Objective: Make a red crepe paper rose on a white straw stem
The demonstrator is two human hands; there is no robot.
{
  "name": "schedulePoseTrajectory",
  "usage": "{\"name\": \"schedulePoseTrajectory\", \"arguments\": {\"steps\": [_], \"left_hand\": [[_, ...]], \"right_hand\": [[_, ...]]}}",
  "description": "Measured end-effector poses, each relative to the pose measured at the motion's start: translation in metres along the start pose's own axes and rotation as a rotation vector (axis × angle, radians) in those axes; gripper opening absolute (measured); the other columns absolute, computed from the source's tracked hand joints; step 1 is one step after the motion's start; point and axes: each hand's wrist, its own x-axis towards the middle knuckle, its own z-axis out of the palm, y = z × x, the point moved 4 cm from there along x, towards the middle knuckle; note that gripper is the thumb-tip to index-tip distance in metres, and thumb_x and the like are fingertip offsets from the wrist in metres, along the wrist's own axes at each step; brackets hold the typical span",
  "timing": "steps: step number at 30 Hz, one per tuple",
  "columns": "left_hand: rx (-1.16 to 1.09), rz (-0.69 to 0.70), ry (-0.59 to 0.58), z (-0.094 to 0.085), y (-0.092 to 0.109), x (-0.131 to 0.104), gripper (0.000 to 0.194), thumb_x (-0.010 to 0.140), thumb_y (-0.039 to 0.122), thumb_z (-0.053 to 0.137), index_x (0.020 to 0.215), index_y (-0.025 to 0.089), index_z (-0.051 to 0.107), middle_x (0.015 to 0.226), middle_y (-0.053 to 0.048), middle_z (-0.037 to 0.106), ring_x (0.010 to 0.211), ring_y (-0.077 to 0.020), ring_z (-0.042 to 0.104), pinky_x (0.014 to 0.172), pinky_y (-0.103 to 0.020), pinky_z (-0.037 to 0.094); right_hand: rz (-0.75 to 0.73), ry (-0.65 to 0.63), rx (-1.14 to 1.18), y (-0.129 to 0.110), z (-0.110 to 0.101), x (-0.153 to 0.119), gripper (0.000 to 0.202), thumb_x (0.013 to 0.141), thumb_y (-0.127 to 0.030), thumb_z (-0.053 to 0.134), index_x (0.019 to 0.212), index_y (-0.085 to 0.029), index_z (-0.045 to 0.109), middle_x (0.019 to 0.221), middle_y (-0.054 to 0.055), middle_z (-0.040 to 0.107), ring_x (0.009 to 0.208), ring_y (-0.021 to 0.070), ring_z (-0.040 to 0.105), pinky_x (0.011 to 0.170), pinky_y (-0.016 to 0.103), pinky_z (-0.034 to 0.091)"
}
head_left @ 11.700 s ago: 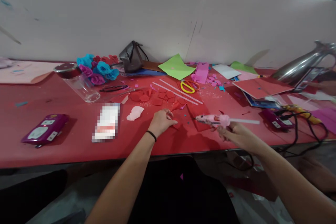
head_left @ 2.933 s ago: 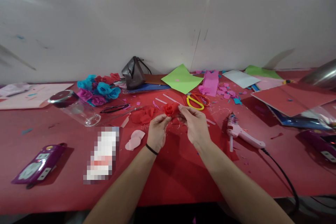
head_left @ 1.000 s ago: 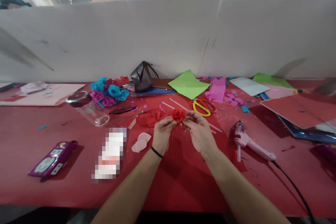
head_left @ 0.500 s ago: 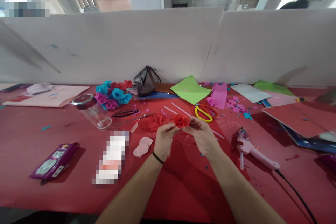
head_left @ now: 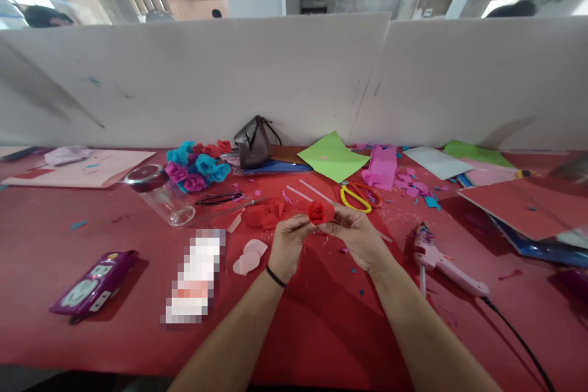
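Observation:
A red paper flower (head_left: pixel 318 212) is held between my two hands above the middle of the red table. My left hand (head_left: pixel 290 244) pinches its left side, and a dark band circles that wrist. On the other side, the fingers of my right hand (head_left: pixel 357 236) close on the petals. Loose red paper petals (head_left: pixel 266 214) lie just behind my left hand, and pale pink paper pieces (head_left: pixel 250 257) rest to its left. Beyond my right hand are scissors with yellow and orange handles (head_left: pixel 356 198). Thin translucent sticks (head_left: pixel 316 190) lie behind the flower.
A pink glue gun (head_left: pixel 448 266) with a black cord lies at right. Left of my hands are a glass jar (head_left: pixel 160 193), a purple case (head_left: pixel 94 285) and a bunch of paper flowers (head_left: pixel 199 166). Green paper (head_left: pixel 334 156) and a dark pouch (head_left: pixel 255 142) sit before the white partition (head_left: pixel 197 79).
The red paper flower has shifted very slightly to the right and its face has turned a little more toward me. Both hands keep their hold on it.

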Motion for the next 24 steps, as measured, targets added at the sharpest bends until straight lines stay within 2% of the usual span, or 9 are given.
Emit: {"name": "schedulePoseTrajectory", "arguments": {"steps": [5,10,15,19,24], "left_hand": [[0.0,0.01,-0.024,0.0,0.0,0.0,0.018,0.055,0.031,0.082,0.068,0.021,0.076,0.071,-0.003,0.069,0.07,-0.0151,0.058,0.073,-0.028,0.046],[0.018,0.045,-0.009,-0.004,-0.003,0.004,0.019,0.056,0.032,0.081,0.067,0.019,0.075,0.072,-0.003,0.069,0.069,-0.0149,0.058,0.073,-0.028,0.047],[0.014,0.032,0.004,-0.003,-0.003,0.004,0.018,0.056,0.029,0.081,0.068,0.018,0.075,0.07,-0.003,0.068,0.068,-0.0141,0.057,0.072,-0.028,0.047],[0.006,0.031,-0.006,0.0,-0.001,0.002,0.018,0.056,0.029,0.081,0.067,0.018,0.075,0.071,-0.004,0.069,0.069,-0.0145,0.058,0.071,-0.028,0.047],[0.017,0.028,-0.032,0.0,-0.003,0.002,0.019,0.057,0.033,0.08,0.069,0.02,0.075,0.073,-0.003,0.07,0.071,-0.0158,0.059,0.073,-0.029,0.048]], "right_hand": [[-0.005,0.004,-0.009,-0.001,-0.003,0.0,0.024,0.058,-0.027,0.081,0.08,-0.023,0.074,0.083,0.001,0.069,0.078,0.0159,0.061,0.077,0.031,0.05],[-0.029,0.111,0.072,-0.006,-0.011,-0.002,0.027,0.059,-0.025,0.078,0.086,-0.026,0.073,0.077,0.0,0.069,0.074,0.0162,0.061,0.071,0.031,0.052],[-0.059,0.219,0.121,-0.008,-0.015,-0.003,0.023,0.063,-0.024,0.074,0.086,-0.024,0.072,0.081,0.001,0.07,0.07,0.0132,0.06,0.067,0.027,0.049],[0.025,0.121,0.026,-0.002,-0.007,0.0,0.022,0.055,-0.022,0.08,0.075,-0.021,0.072,0.071,-0.001,0.068,0.067,0.0132,0.06,0.071,0.028,0.049],[0.05,0.052,0.028,0.0,0.001,0.001,0.022,0.056,-0.027,0.08,0.076,-0.02,0.073,0.076,0.0,0.07,0.073,0.0142,0.062,0.076,0.03,0.049]]}}
